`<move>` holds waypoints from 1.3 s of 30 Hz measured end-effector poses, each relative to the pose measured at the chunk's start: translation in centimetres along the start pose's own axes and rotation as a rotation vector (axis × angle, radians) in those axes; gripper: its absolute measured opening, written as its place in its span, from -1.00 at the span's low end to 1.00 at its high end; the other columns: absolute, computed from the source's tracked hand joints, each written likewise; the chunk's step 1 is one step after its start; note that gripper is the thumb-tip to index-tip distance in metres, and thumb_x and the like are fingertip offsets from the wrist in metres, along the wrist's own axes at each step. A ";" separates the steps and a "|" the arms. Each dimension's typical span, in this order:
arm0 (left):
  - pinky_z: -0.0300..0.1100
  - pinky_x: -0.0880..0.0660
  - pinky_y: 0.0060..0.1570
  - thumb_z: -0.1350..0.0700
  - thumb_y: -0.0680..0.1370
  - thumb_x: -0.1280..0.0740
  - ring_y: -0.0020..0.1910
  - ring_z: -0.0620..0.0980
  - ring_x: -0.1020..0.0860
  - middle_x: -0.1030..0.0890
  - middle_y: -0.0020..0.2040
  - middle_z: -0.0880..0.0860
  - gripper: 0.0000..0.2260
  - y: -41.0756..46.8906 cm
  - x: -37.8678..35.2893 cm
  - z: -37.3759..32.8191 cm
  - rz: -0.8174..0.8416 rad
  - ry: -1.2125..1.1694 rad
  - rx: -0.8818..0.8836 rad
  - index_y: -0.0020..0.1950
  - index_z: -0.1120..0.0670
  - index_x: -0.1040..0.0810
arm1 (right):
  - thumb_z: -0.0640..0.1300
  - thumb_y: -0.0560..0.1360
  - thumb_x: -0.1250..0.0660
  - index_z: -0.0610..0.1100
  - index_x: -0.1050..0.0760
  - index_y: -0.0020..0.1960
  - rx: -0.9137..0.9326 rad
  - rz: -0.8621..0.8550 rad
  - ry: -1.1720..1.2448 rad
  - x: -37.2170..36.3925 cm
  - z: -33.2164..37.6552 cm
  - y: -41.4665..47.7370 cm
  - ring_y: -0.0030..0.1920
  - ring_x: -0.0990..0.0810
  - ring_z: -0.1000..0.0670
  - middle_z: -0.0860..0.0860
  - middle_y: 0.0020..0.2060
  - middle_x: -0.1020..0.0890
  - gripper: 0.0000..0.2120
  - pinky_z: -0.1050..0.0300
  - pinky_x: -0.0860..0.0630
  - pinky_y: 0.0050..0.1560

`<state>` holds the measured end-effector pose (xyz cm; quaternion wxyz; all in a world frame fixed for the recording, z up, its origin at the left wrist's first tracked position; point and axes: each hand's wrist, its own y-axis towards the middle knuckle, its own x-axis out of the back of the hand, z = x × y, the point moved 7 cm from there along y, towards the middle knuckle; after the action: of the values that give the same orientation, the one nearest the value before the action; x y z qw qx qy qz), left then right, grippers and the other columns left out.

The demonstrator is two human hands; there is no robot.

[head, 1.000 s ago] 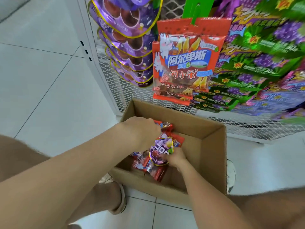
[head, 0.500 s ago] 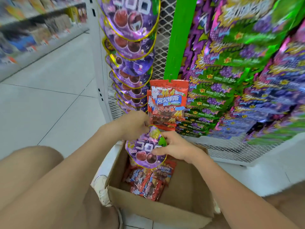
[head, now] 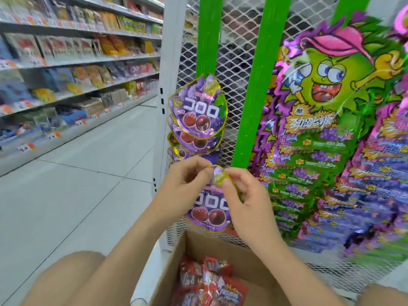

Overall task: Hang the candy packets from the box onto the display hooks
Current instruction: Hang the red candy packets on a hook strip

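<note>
Head view: left hand (head: 184,184) and right hand (head: 245,199) both pinch the top tab of a purple grape candy packet (head: 210,208), which hangs below the fingers above the open brown cardboard box (head: 176,259).

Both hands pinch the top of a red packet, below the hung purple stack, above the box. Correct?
Not red: the head view shows the left hand and right hand pinching the top of a purple packet. It is below the hung purple stack and above the box, as you said.
</note>
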<state>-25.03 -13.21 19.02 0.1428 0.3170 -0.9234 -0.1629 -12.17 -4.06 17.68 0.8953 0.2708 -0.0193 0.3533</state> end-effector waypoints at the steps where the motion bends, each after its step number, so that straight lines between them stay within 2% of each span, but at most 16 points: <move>1: -0.14 -0.47 -0.10 0.21 0.67 -0.37 -0.18 -0.05 -0.52 -0.62 -0.20 0.16 -0.88 0.3 0.2 -0.8 -0.027 0.004 -0.021 -0.05 0.14 -0.65 | -0.19 0.69 -0.31 0.00 -0.60 0.13 0.015 -0.034 0.018 -0.1 0.7 0.4 0.02 -0.71 0.13 0.15 -0.05 -0.74 -0.87 0.21 -0.58 0.04; 3: -0.17 -0.46 -0.13 0.24 0.66 -0.38 -0.22 -0.08 -0.50 -0.59 -0.26 0.04 -0.86 1.3 0.8 -2.3 -0.083 0.034 -0.063 -0.10 0.13 -0.65 | -0.18 0.69 -0.32 0.02 -0.60 0.11 0.035 -0.098 0.035 -0.2 1.9 1.3 0.00 -0.71 0.18 0.19 -0.07 -0.74 -0.87 0.22 -0.59 0.04; 5: -0.20 -0.49 -0.13 0.20 0.65 -0.40 -0.24 -0.11 -0.54 -0.64 -0.26 -0.09 -0.85 2.7 1.6 -4.3 -0.169 0.103 -0.123 -0.11 0.09 -0.66 | -0.13 0.69 -0.33 0.03 -0.61 0.09 0.069 -0.157 -0.001 -0.1 3.0 2.7 -0.03 -0.72 0.14 0.16 -0.09 -0.74 -0.90 0.05 -0.63 0.04; 7: -0.18 -0.53 -0.11 0.13 0.66 -0.38 -0.22 -0.13 -0.60 -0.69 -0.21 -0.11 -0.85 4.8 3.1 -6.3 -0.301 0.172 -0.182 -0.06 0.03 -0.69 | -0.11 0.68 -0.35 0.02 -0.63 0.05 0.103 -0.205 -0.038 0.2 4.2 4.7 -0.11 -0.71 0.13 0.14 -0.15 -0.74 -0.91 0.00 -0.63 -0.05; 9: -0.09 -0.59 -0.02 0.10 0.64 -0.31 -0.14 -0.15 -0.64 -0.72 -0.12 -0.13 -0.83 7.1 4.8 -7.9 -0.416 0.219 -0.212 0.03 -0.04 -0.72 | -0.10 0.63 -0.39 -0.01 -0.63 -0.05 0.131 -0.266 -0.064 0.8 5.8 7.1 -0.28 -0.63 0.16 0.11 -0.25 -0.71 -0.91 0.07 -0.54 -0.20; 11: -0.04 -0.60 0.12 0.12 0.60 -0.26 0.01 -0.21 -0.65 -0.71 0.03 -0.15 -0.74 9.5 5.9 -9.5 -0.470 0.278 -0.246 0.16 -0.06 -0.70 | -0.08 0.60 -0.42 -0.01 -0.62 -0.11 0.166 -0.343 -0.109 1.5 7.8 9.6 -0.33 -0.58 0.12 0.09 -0.30 -0.68 -0.89 0.04 -0.51 -0.24; 13: -0.11 -0.56 0.18 0.18 0.60 -0.25 0.09 -0.28 -0.60 -0.68 0.10 -0.17 -0.71 11.5 6.2 -11.2 -0.468 0.315 -0.292 0.23 -0.03 -0.67 | -0.06 0.59 -0.42 -0.02 -0.62 -0.13 0.220 -0.411 -0.150 2.0 9.7 12.1 -0.27 -0.63 0.07 0.10 -0.30 -0.68 -0.88 -0.03 -0.57 -0.15; 16: -0.17 -0.50 0.18 0.21 0.57 -0.21 0.09 -0.16 -0.59 -0.68 0.11 -0.08 -0.65 13.9 5.9 -13.4 -0.442 0.346 -0.308 0.28 0.04 -0.65 | 0.00 0.58 -0.43 -0.04 -0.62 -0.15 0.296 -0.500 -0.198 2.3 12.5 15.4 -0.31 -0.62 0.06 0.09 -0.34 -0.67 -0.83 -0.07 -0.58 -0.13; 19: -0.30 -0.48 0.17 0.14 0.54 -0.15 0.04 -0.18 -0.61 -0.68 0.04 -0.10 -0.66 15.5 6.5 -13.7 -0.434 0.208 -0.245 0.18 0.03 -0.65 | 0.11 0.59 -0.43 -0.02 -0.64 -0.13 0.351 -0.525 -0.283 1.8 14.6 17.8 -0.33 -0.58 0.05 0.12 -0.37 -0.63 -0.77 -0.02 -0.53 -0.15; 22: -0.04 -0.54 0.34 0.05 0.50 -0.15 0.20 -0.08 -0.64 -0.71 0.16 -0.04 -0.56 16.2 8.0 -12.7 -0.465 0.086 -0.155 0.27 0.06 -0.67 | 0.10 0.61 -0.41 -0.06 -0.67 -0.06 0.391 -0.531 -0.325 1.1 15.8 19.4 -0.18 -0.65 -0.05 0.08 -0.25 -0.70 -0.76 -0.03 -0.50 -0.05; 25: 0.00 -0.62 0.19 0.15 0.62 -0.22 0.07 -0.09 -0.67 -0.72 0.11 -0.05 -0.68 16.1 8.5 -12.4 -0.462 0.105 -0.172 0.29 0.03 -0.67 | 0.10 0.62 -0.39 -0.08 -0.66 -0.03 0.388 -0.553 -0.322 0.9 16.3 20.8 -0.07 -0.67 -0.15 0.01 -0.15 -0.74 -0.75 -0.06 -0.51 0.05; 27: 0.03 -0.63 0.18 0.23 0.63 -0.25 0.10 -0.10 -0.68 -0.71 0.13 -0.09 -0.66 15.9 8.3 -12.6 -0.452 0.148 -0.220 0.31 -0.03 -0.65 | 0.12 0.61 -0.39 -0.06 -0.65 -0.04 0.352 -0.555 -0.329 0.8 16.2 21.5 -0.03 -0.66 -0.17 0.00 -0.14 -0.73 -0.75 -0.02 -0.47 0.05; 29: 0.12 -0.59 0.25 0.22 0.59 -0.24 0.24 -0.11 -0.62 -0.68 0.20 -0.13 -0.61 15.5 7.9 -13.0 -0.449 0.242 -0.294 0.34 -0.07 -0.62 | 0.13 0.61 -0.38 -0.04 -0.61 -0.09 0.301 -0.561 -0.320 0.8 15.7 21.9 -0.02 -0.63 -0.20 0.00 -0.17 -0.71 -0.74 0.01 -0.40 -0.02; 31: 0.15 -0.54 0.28 0.20 0.58 -0.24 0.32 -0.09 -0.55 -0.60 0.21 -0.18 -0.57 15.2 7.6 -13.2 -0.449 0.319 -0.345 0.40 -0.11 -0.58 | 0.14 0.60 -0.37 -0.08 -0.60 -0.15 0.253 -0.568 -0.306 0.9 15.2 22.0 -0.06 -0.62 -0.23 -0.02 -0.25 -0.69 -0.69 -0.01 -0.42 -0.05; 35: 0.22 -0.48 0.30 0.05 0.54 -0.17 0.34 0.03 -0.49 -0.57 0.28 -0.07 -0.52 15.4 7.1 -13.3 -0.445 0.458 -0.331 0.41 -0.30 -0.51 | 0.09 0.59 -0.36 -0.18 -0.57 -0.30 0.172 -0.563 -0.300 0.9 14.4 21.9 -0.22 -0.54 -0.22 -0.04 -0.46 -0.56 -0.58 -0.06 -0.41 -0.16; 39: 0.21 -0.42 0.35 0.04 0.52 -0.14 0.35 0.10 -0.45 -0.52 0.30 -0.06 -0.49 15.5 6.6 -13.6 -0.460 0.536 -0.279 0.41 -0.32 -0.53 | 0.09 0.60 -0.34 -0.13 -0.53 -0.33 0.150 -0.567 -0.282 0.7 14.6 22.0 -0.19 -0.53 -0.24 -0.04 -0.42 -0.56 -0.59 -0.04 -0.40 -0.15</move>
<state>-33.34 -8.69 38.43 0.3809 0.5249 -0.7268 -0.2263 -23.45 2.41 40.61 0.9240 0.3769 -0.0407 0.0493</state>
